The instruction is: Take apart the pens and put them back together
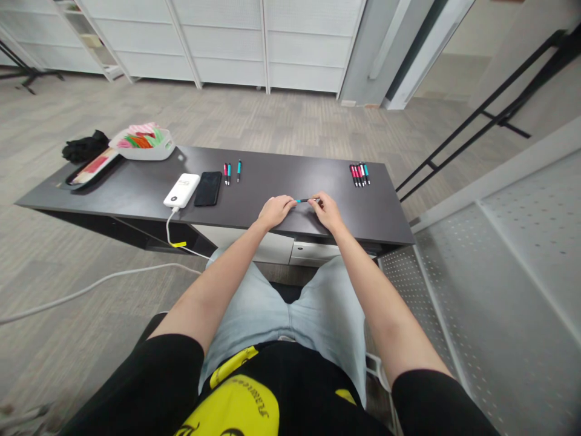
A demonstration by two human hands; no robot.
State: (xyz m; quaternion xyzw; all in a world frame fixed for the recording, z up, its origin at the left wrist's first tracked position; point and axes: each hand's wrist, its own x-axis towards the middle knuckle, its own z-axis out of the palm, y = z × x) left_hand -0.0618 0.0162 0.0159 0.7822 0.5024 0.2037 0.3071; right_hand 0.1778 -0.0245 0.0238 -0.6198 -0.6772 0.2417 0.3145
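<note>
A teal and black pen (303,200) lies crosswise between my hands, just over the dark tabletop (281,175). My left hand (276,211) pinches its teal end. At its other end, the fingers of my right hand (326,210) are closed around the tip. To the left, red and teal pens (227,173) lie side by side, with one more teal pen (239,171) a little apart. Several red, white and teal pens (359,174) are lined up in a row at the right of the table.
A black phone (208,188) and a white power bank (181,190) with a cable lie left of my hands. Farther left are a white basket (149,152) of colourful items, a dark tray (93,172) and black cloth (85,147). A perforated panel (512,254) stands at right.
</note>
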